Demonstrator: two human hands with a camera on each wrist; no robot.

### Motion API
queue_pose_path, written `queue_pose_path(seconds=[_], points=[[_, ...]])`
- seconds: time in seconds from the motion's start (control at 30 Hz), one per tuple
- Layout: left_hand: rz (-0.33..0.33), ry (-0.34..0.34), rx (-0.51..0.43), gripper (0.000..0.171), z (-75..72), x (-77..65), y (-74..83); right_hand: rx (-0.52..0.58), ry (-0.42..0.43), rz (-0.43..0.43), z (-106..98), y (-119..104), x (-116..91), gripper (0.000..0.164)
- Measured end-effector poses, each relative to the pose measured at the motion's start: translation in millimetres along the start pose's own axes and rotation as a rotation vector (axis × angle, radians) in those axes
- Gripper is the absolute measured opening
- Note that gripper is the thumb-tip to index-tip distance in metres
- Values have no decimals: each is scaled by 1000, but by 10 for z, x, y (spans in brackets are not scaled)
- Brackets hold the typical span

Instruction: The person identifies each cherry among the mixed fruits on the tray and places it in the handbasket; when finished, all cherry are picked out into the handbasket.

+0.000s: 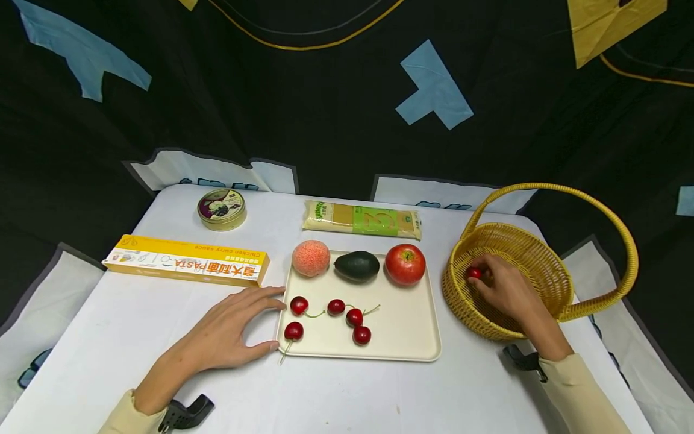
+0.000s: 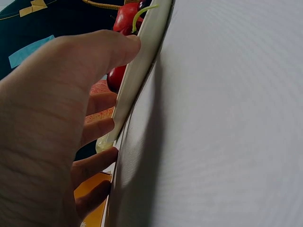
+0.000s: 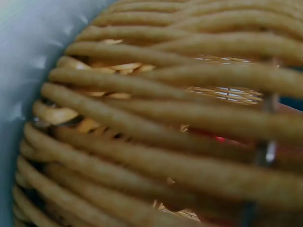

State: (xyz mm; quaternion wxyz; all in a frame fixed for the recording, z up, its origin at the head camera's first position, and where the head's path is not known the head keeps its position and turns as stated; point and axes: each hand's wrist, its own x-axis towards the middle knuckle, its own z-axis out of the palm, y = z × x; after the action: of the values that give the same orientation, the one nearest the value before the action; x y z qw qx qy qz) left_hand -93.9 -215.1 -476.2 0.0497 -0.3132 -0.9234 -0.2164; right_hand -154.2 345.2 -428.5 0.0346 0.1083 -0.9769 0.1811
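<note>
In the head view my left hand rests at the left edge of a cream tray, fingers spread and thumb near its front corner. The left wrist view shows the thumb and fingertips right at the tray's rim. On the tray lie several dark red cherries, some with green stems. Behind them sit a coral-coloured round fruit, an avocado and a red apple. Inside the wicker basket, my right hand pinches a cherry. Basket weave fills the right wrist view.
A yellow pasta box lies left of the tray, with a round tin behind it. A noodle packet lies at the back. The basket's tall handle arches over its right side. A dark curtain hangs behind the table.
</note>
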Motion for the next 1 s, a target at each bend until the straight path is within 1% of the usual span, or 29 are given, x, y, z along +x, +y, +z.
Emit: queue_pose_path(seconds=[0.23, 0.53, 0.83, 1.0], points=[[2, 0, -2, 59, 9, 4, 3, 1, -46, 26, -5, 48, 27, 34], [11, 3, 5, 59, 14, 8, -5, -15, -59, 42, 12, 73, 40, 35], [3, -11, 7, 59, 13, 2, -1, -74, -43, 81, 9, 32, -4, 39], [10, -6, 3, 60, 5, -1, 2, -101, 7, 65, 4, 2, -27, 40]])
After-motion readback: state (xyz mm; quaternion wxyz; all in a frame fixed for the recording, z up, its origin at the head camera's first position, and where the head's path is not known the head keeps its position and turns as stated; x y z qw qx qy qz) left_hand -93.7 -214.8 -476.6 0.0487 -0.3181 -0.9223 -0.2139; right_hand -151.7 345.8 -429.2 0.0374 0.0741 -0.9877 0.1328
